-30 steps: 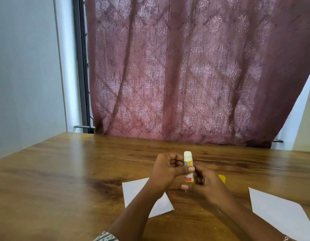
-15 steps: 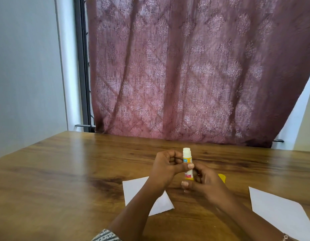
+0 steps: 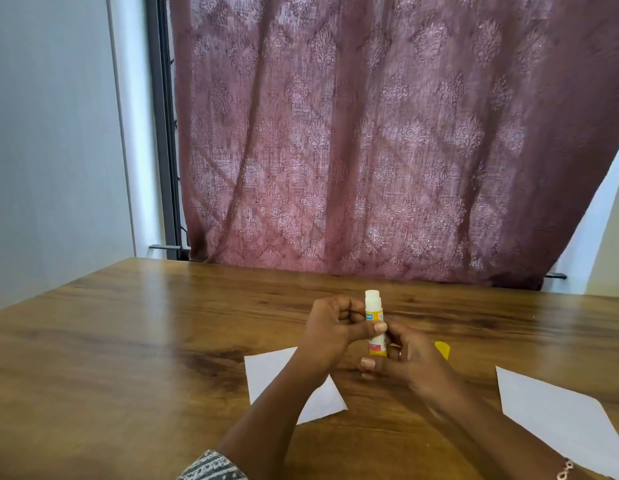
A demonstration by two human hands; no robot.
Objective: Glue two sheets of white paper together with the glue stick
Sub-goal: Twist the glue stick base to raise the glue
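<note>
Above the tabletop, the uncapped glue stick is gripped upright by the left hand and the right hand. Glue is likely being wound out; a sheet is to be coated next.

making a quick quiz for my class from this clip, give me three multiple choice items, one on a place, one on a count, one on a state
1. Where is the yellow cap?
A) on the table, just beyond the right hand
B) on the stick
C) on a sheet

2. How many white sheets lie on the table?
A) one
B) two
C) three

3. What state is the glue stick in?
A) capped, lying flat
B) pressed onto paper
C) uncapped, held upright

Key:
1 A, the cap peeks out behind the right hand.
2 B, one lies under the left forearm and one at the right.
3 C, the left hand and right hand grip it, its white tip bare.
</note>
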